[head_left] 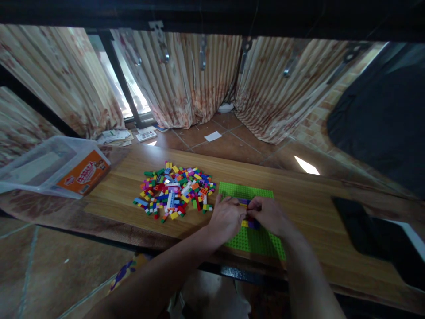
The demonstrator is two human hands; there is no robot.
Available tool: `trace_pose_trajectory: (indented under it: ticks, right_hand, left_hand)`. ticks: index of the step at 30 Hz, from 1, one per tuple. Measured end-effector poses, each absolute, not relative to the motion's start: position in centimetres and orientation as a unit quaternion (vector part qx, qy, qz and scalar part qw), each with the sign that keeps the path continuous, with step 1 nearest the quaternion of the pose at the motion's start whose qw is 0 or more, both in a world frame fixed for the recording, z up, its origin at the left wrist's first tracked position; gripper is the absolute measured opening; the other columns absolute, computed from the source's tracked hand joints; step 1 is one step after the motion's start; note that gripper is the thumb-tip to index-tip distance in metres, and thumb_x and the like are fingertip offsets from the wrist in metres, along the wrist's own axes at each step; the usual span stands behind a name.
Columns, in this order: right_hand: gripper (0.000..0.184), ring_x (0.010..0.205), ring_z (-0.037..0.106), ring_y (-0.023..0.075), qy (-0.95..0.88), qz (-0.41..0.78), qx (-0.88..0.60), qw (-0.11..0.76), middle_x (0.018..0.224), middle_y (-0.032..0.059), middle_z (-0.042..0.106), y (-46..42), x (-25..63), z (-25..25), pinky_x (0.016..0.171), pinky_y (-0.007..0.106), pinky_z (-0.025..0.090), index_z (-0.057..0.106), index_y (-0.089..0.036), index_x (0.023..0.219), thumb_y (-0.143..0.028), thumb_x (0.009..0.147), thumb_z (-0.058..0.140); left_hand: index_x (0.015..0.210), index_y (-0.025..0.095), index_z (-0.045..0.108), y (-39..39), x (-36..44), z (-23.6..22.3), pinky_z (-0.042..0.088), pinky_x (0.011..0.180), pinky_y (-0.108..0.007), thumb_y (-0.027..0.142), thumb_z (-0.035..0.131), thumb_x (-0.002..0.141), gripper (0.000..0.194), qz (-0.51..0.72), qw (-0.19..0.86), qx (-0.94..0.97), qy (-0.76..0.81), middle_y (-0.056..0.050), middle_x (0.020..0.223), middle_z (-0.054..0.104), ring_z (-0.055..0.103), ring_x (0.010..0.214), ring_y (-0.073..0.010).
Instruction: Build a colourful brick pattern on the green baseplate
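A green studded building-brick baseplate (pixel 244 189) lies on the wooden table. Yellow and purple bricks (pixel 250 224) are built up near its middle, partly covered by both hands. My left hand (pixel 229 217) is closed, with curled fingers at the left side of these bricks. From the right, my right hand (pixel 269 215) reaches in with its fingers pressed together at the same bricks. Whatever either hand grips is hidden by the fingers. To the left of the baseplate spreads a pile of loose building bricks (pixel 171 200) in many colours.
At the table's left end stands a clear plastic box (pixel 55 188) with an orange label. Flat dark objects (pixel 361 228) lie on the right. Papers (pixel 114 136) rest on the tiled floor beyond the wooden table (pixel 122 199). A dark bar (pixel 212 20) crosses overhead.
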State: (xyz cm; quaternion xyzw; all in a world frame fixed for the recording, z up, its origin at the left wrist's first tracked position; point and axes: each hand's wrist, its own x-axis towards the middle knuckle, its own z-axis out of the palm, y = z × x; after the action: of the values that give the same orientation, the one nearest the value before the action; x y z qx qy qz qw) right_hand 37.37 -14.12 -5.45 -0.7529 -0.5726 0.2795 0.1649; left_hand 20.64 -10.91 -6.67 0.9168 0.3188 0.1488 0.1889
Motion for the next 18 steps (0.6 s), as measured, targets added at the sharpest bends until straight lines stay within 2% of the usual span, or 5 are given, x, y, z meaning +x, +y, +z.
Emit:
trace_pose_trajectory:
  ticks: [3, 6, 9, 18]
  right_hand:
    - [0.012, 0.059, 0.057, 0.015, -0.57, 0.315, -0.731, 0.204, 0.064, 0.0007, 0.066, -14.3, 38.1, -5.4, 0.058, 0.027, 0.041, 0.065, -0.019, 0.069, -0.03, 0.07, 0.059]
    - [0.017, 0.057, 0.055, 0.015, -0.568, 0.292, -0.737, 0.22, 0.061, 0.0008, 0.065, -14.3, 38.7, -5.2, 0.056, 0.028, 0.039, 0.067, -0.019, 0.068, -0.034, 0.071, 0.058]
    - [0.02, 0.057, 0.055, 0.0152, -0.55, 0.263, -0.764, 0.21, 0.06, 0.0008, 0.064, -14.4, 38.8, -4.9, 0.054, 0.028, 0.037, 0.068, -0.02, 0.067, -0.039, 0.069, 0.063]
    - [0.024, 0.056, 0.057, 0.0156, -0.529, 0.284, -0.788, 0.136, 0.06, 0.0005, 0.066, -14.5, 38.0, -5.1, 0.053, 0.027, 0.037, 0.064, -0.021, 0.063, -0.044, 0.063, 0.072]
  left_hand:
    - [0.077, 0.021, 0.069, -10.5, 20.3, -6.4, 0.04, 0.086, -0.036, 0.018, 0.05, 0.089, 0.023, 0.192, 0.214, 0.901, 0.324, -0.002, 0.082, 0.065, 0.056, 0.086, -0.0191]
    - [0.085, 0.021, 0.071, -9.5, 19.7, -5.8, 0.043, 0.084, -0.033, 0.016, 0.05, 0.089, 0.022, 0.24, 0.239, 0.874, 0.348, -0.003, 0.084, 0.066, 0.058, 0.086, -0.0184]
    - [0.087, 0.018, 0.072, -8.2, 18.8, -5.2, 0.046, 0.079, -0.03, 0.012, 0.051, 0.087, 0.021, 0.282, 0.261, 0.843, 0.376, -0.004, 0.083, 0.067, 0.06, 0.083, -0.0175]
    - [0.087, 0.017, 0.072, -6.6, 17.5, -4.6, 0.049, 0.071, -0.026, 0.011, 0.053, 0.085, 0.02, 0.329, 0.276, 0.8, 0.418, -0.004, 0.082, 0.067, 0.062, 0.076, -0.0153]
